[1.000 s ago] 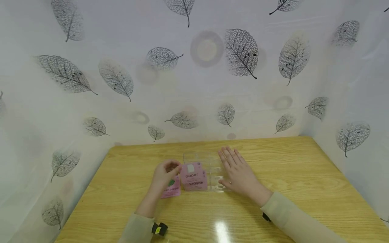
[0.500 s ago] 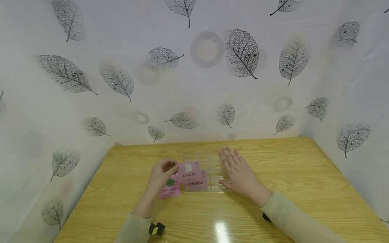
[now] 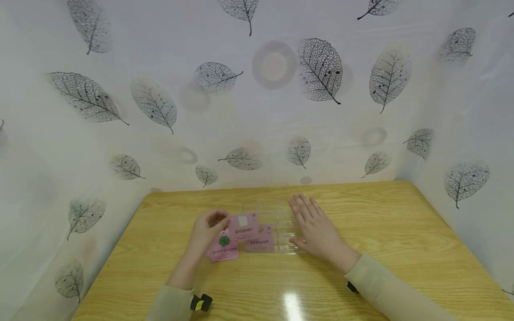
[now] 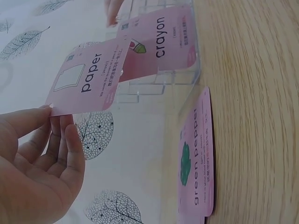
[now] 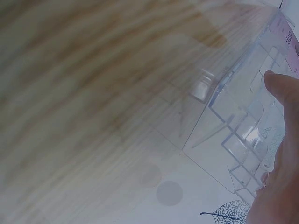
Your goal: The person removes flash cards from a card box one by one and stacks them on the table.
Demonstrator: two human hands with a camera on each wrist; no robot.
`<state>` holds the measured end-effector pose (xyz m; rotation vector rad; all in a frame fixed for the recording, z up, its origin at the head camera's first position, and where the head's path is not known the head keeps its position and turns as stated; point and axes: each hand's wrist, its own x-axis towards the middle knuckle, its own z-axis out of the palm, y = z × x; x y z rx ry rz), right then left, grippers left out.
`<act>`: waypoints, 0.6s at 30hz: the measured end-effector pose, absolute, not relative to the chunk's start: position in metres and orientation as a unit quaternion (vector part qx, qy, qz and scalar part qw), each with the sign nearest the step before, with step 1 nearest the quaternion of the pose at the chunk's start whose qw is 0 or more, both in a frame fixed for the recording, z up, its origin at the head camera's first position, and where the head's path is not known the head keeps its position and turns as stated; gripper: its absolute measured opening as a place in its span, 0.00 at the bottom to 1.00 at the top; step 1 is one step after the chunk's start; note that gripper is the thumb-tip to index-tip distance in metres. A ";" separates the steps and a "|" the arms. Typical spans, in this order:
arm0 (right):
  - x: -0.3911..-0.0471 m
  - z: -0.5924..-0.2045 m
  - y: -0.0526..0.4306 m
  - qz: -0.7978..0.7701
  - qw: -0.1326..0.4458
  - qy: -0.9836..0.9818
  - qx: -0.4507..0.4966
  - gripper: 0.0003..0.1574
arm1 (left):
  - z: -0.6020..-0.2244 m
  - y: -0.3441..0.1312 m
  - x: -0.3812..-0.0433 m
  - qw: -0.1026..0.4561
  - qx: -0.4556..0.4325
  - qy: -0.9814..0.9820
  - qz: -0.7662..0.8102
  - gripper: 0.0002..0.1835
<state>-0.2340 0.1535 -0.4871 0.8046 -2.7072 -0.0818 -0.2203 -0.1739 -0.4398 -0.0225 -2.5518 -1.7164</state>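
Note:
Between thumb and fingers, my left hand pinches a corner of the pink "paper" card, raised above the table. A pink "crayon" card stands in the left front of a clear plastic organizer with stepped compartments. The paper card overlaps the crayon card's upper left in the head view. Below my left hand lies a pink "green pepper" card, with another pink card's edge showing under it. My right hand rests with straight fingers on the organizer's right side.
The wood-grain table runs back to a pale wall covering printed with skeleton leaves, which also lines both sides. A dark wrist-camera strap sits on the left sleeve.
My left hand has drawn the paper card leftward, away from over the organizer, uncovering more of the crayon card. My right hand stays where it was.

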 end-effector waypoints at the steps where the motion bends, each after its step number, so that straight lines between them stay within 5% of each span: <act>1: -0.234 -0.487 0.154 -0.028 0.158 -0.946 0.281 0.71 | -0.439 -0.174 -0.220 0.033 -0.007 -0.828 -0.560 0.06; 18: -0.233 -0.486 0.154 -0.026 0.163 -0.945 0.283 0.71 | -0.441 -0.192 -0.212 0.035 0.001 -0.829 -0.558 0.09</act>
